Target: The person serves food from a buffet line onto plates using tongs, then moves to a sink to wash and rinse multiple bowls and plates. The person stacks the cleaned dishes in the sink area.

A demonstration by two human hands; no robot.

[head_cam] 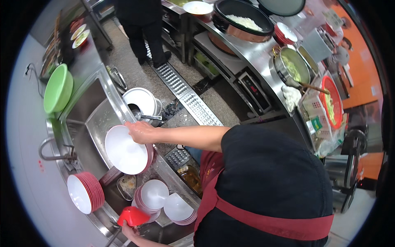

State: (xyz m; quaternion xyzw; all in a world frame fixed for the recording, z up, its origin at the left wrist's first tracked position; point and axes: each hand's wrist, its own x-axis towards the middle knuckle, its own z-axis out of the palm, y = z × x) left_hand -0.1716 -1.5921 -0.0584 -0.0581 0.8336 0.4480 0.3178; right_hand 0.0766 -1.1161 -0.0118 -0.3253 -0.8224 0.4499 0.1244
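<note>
My right hand [141, 132] grips the rim of a large bowl [126, 149], white inside and reddish outside. The bowl is tilted above the steel sink [89, 89], near the divider between its basins. Lower down, my left hand [129, 232] holds a red plastic vessel [132, 216], blurred, so its exact kind is unclear. Close to it in the lower basin sit a stack of white bowls [154, 194] and another stack [178, 207]. A small strainer [126, 186] with food scraps lies beside them. Nested red-and-white bowls [86, 193] lie sideways on the wall-side ledge.
A curved faucet [57, 151] stands at the wall side. A green basin [58, 89] rests at the sink's far end. A white bucket [143, 102] stands on the floor outside the sink. Another person [140, 27] stands farther off, beside a counter with a rice cooker [243, 23].
</note>
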